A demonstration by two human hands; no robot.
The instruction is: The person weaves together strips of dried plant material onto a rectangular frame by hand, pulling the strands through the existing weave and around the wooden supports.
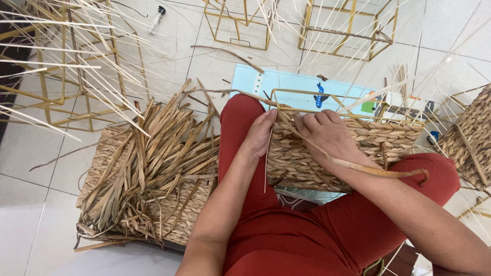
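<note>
A half-woven straw basket (368, 140) on a yellow metal frame lies across my lap, on red trousers. My left hand (260, 134) grips the basket's left end, fingers curled over its top edge next to a thin pale reed. My right hand (326, 132) rests on the woven top edge and pinches a long dried leaf strand (368, 167) that trails right over my thigh.
A heap of dried leaf strips (148, 163) lies on a woven mat at my left. Yellow wire frames (76, 76) with thin white reeds stand at left and behind (353, 28). Another woven basket (473, 138) sits at the right edge. A pale blue sheet (255, 79) lies on the tiled floor.
</note>
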